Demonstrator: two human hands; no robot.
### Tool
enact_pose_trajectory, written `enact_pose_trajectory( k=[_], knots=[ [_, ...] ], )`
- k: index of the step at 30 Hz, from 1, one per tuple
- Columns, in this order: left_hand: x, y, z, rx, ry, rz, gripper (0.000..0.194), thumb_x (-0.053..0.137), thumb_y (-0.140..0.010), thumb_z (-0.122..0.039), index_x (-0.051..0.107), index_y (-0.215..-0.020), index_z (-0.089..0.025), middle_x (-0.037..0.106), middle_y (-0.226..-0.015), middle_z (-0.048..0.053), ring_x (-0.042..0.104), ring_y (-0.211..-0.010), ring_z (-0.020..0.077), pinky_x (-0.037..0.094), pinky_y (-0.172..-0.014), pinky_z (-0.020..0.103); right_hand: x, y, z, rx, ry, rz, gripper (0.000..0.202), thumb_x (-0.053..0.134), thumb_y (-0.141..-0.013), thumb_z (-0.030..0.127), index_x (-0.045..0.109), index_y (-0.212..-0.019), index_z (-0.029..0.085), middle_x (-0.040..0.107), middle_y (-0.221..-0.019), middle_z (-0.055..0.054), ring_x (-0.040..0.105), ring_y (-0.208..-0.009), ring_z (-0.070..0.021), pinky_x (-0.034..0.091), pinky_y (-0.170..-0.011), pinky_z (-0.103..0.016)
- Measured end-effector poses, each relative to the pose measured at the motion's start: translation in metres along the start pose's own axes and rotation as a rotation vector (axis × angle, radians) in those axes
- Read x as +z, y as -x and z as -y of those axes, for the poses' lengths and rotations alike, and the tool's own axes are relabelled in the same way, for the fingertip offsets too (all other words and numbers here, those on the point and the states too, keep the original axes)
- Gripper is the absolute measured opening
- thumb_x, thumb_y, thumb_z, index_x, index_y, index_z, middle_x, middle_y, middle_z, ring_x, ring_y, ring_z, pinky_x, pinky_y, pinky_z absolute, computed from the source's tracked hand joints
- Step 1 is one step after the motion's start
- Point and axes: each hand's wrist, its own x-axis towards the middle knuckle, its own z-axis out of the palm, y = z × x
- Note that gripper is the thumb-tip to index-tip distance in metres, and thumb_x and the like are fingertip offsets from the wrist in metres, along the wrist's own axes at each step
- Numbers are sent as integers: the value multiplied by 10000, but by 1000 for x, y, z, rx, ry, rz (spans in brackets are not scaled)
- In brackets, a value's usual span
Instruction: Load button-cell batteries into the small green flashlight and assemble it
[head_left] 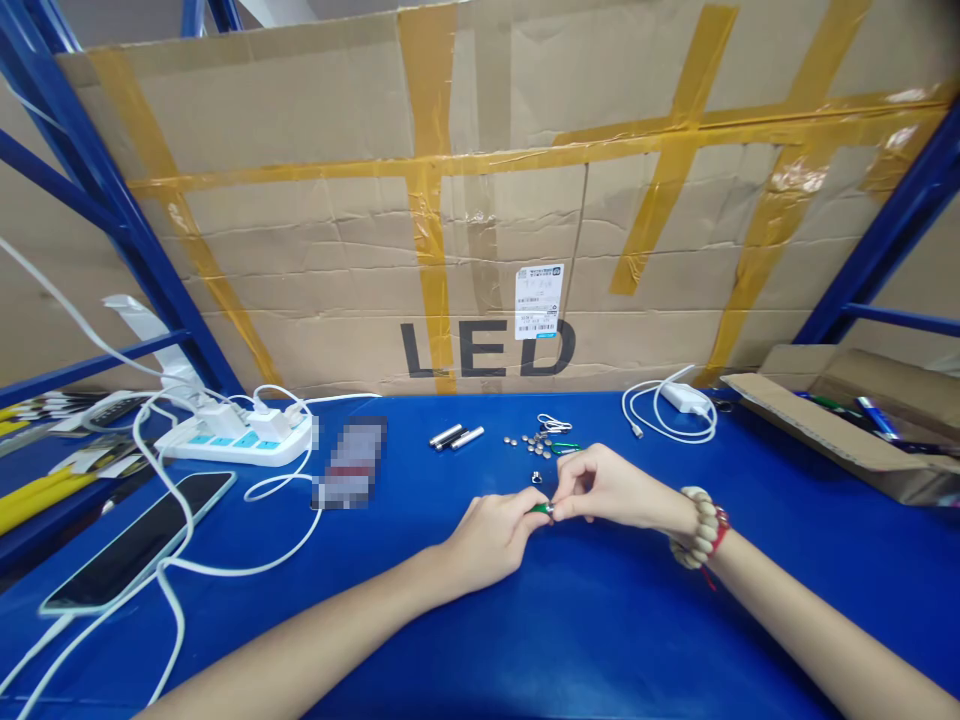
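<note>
My left hand (pixel 491 540) is closed around a small green cylinder (pixel 538 508), perhaps a mini flashlight body; most of it is hidden in the fingers. At its right end my right hand (pixel 596 485) pinches a small silvery piece (pixel 551 511), too small to make out well. Just beyond lies a little shiny metal part (pixel 536 477). Several button cells (pixel 537 443) are scattered behind the hands, with a green carabiner (pixel 566 449) and a white looped cord (pixel 553 424) beside them. Silver and black tubes (pixel 456 437) lie side by side to the left.
A white power strip (pixel 236 440), a phone (pixel 142 540) and a blurred-out rectangular item (pixel 350 463) sit left, with white cables looping across. Right are a charger with cable (pixel 684 400) and an open cardboard box (pixel 840 430). A large taped carton (pixel 337 260) walls the back.
</note>
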Motion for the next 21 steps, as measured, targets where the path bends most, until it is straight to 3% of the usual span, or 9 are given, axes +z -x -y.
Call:
enact_pose_trajectory(
  k=[4,9,15,21],
  knots=[
    [2,2,0,27,-31,-18,230,344,-908,-253,568,-886,-208,655,-769,3,606,-671,147,377,-579,211,1,0,1,78,-86,39,301,725,-595,411,666,-620,117,601,-536,-3,488,-448,-70,392,-439,-189],
    [2,3,0,85,-65,7,193,389,-889,-236,579,-909,-215,675,-859,6,625,-769,158,413,-652,217,0,0,-2,80,-36,81,284,765,-538,382,682,-612,120,648,-570,-29,551,-511,-102,415,-487,-202],
    [0,0,-1,31,6,-14,193,380,-889,-226,571,-910,-207,661,-806,4,610,-699,139,417,-615,204,0,-1,-6,85,-39,9,297,753,-550,407,687,-628,128,648,-558,-24,537,-486,-98,400,-460,-199],
    [-1,2,-2,49,21,24,192,368,-892,-232,557,-884,-200,626,-725,1,581,-626,130,388,-571,195,-1,-1,-6,94,-142,49,243,774,-529,339,679,-620,134,659,-562,-13,590,-525,-117,433,-497,-202]
  ],
)
